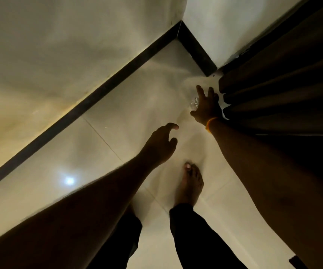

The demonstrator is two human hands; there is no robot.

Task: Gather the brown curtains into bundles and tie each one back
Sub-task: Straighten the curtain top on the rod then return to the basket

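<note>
- A bare foot (190,183) is standing on the floor (40,191), lower middle.
- The left hand (161,145) is hanging loose in the middle, holding nothing.
- The right hand (205,106) is spreading its fingers, holding nothing, just beside the brown curtains (283,90) at the right.

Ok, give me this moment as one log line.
stage: reach | brown curtain: hanging, not gathered | left hand: open, empty | right hand: open, at curtain edge, contact unclear

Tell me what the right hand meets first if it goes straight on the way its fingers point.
Likely the floor just before the black skirting; depth is unclear. The brown curtain lies beside the right hand, not ahead.
</note>
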